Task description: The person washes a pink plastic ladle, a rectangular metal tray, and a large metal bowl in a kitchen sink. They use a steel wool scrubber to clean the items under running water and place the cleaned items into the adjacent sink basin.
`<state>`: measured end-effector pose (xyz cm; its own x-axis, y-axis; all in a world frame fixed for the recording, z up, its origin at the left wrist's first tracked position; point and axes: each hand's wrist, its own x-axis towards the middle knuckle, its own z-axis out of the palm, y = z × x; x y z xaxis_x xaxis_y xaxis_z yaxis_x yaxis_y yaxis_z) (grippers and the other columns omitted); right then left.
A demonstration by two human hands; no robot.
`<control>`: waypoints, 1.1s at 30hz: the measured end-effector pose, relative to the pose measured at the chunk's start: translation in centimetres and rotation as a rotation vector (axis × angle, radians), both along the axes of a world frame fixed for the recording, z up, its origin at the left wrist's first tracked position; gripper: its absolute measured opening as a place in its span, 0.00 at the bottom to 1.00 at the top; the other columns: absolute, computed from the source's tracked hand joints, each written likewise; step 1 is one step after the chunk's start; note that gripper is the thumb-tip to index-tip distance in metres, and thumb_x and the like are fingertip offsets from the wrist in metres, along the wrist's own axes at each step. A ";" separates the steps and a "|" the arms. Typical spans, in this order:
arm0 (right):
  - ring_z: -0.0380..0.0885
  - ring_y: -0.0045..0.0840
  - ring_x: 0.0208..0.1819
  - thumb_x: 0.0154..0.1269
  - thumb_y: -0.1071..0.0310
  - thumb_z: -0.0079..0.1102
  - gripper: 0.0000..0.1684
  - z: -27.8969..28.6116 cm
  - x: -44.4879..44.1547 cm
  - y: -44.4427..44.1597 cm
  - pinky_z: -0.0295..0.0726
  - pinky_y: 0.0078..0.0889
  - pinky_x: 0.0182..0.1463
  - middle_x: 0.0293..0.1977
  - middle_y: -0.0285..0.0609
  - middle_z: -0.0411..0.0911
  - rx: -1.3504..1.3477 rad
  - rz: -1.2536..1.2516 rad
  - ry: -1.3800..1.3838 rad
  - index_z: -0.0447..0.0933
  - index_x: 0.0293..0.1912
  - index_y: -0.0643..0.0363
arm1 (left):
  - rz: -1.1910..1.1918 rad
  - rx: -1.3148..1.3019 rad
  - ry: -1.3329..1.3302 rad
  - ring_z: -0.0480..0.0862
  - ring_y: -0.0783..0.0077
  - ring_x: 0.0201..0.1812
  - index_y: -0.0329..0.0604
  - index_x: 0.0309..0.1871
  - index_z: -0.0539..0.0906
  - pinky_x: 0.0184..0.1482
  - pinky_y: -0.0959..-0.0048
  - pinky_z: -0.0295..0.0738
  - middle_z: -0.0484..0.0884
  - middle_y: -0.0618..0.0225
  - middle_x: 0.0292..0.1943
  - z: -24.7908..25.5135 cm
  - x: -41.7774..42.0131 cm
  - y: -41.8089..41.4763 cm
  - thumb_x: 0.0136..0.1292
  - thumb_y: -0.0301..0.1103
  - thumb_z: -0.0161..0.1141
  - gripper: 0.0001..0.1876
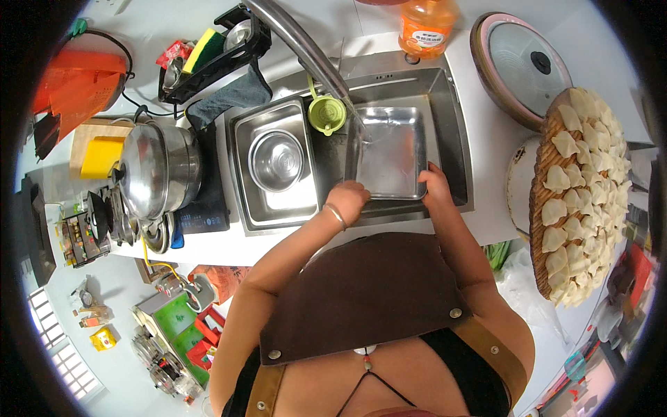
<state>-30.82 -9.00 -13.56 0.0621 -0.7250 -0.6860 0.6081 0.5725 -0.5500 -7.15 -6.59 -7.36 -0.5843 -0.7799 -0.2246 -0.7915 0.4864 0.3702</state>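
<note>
My left hand (pixel 350 200), with a bangle at the wrist, grips the near left corner of a rectangular stainless steel tray (pixel 391 151) in the sink's right basin (pixel 452 125). On the tray's near right corner my right hand (pixel 435 183) is closed, fingers along the rim. Water runs from the metal faucet (pixel 312 54) onto the tray's left side. A green plastic strainer (pixel 327 113) hangs at the divider between the basins. To the left, a round steel bowl (pixel 276 160) sits in a second rectangular steel tray (pixel 260 208).
Dumplings (pixel 573 203) fill a woven tray (pixel 536 234) at the right, near a glass pot lid (pixel 526 68). An orange bottle (pixel 426 31) stands behind the sink. A steel pot (pixel 156 167) is on the left beside a cooktop (pixel 206 219); a black rack (pixel 224 68) holds sponges.
</note>
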 end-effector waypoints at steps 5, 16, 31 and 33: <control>0.76 0.33 0.42 0.34 0.85 0.41 0.42 -1.6 -1.1 0.7 0.76 0.31 0.45 0.45 0.45 0.74 -0.150 -0.190 0.106 0.66 0.58 0.63 | 0.363 -0.209 0.363 0.79 0.55 0.47 0.34 0.54 0.72 0.50 0.66 0.74 0.75 0.50 0.50 1.3 1.6 -0.2 0.53 0.32 0.63 0.25; 0.74 0.27 0.40 0.53 0.81 0.52 0.24 -1.8 4.6 -2.3 0.74 0.31 0.43 0.39 0.37 0.75 -0.085 0.021 -0.210 0.71 0.52 0.59 | 1.207 0.851 1.037 0.82 0.57 0.26 0.22 0.47 0.62 0.23 0.66 0.78 0.76 0.47 0.33 1.0 3.7 -0.7 0.59 0.22 0.45 0.15; 0.78 0.37 0.38 0.59 0.63 0.56 0.17 -5.8 1.9 0.0 0.74 0.33 0.43 0.38 0.50 0.78 -0.498 0.674 0.973 0.74 0.45 0.63 | 1.029 -0.295 0.234 0.78 0.42 0.35 0.28 0.48 0.70 0.40 0.56 0.72 0.78 0.41 0.30 6.0 7.9 4.0 0.48 0.21 0.47 0.20; 0.78 0.38 0.38 0.58 0.64 0.56 0.16 -5.2 1.2 1.2 0.74 0.34 0.43 0.36 0.51 0.78 -0.508 0.697 1.033 0.75 0.44 0.63 | 1.060 -0.257 0.127 0.78 0.39 0.36 0.31 0.54 0.65 0.42 0.55 0.73 0.76 0.38 0.40 7.8 7.6 4.6 0.50 0.21 0.47 0.24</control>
<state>-29.57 -7.76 -18.80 0.1407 -0.9405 -0.3093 -0.5428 0.1880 -0.8186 0.46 -1.95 0.46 0.4024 -0.9150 0.0306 -0.8167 -0.3437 0.4635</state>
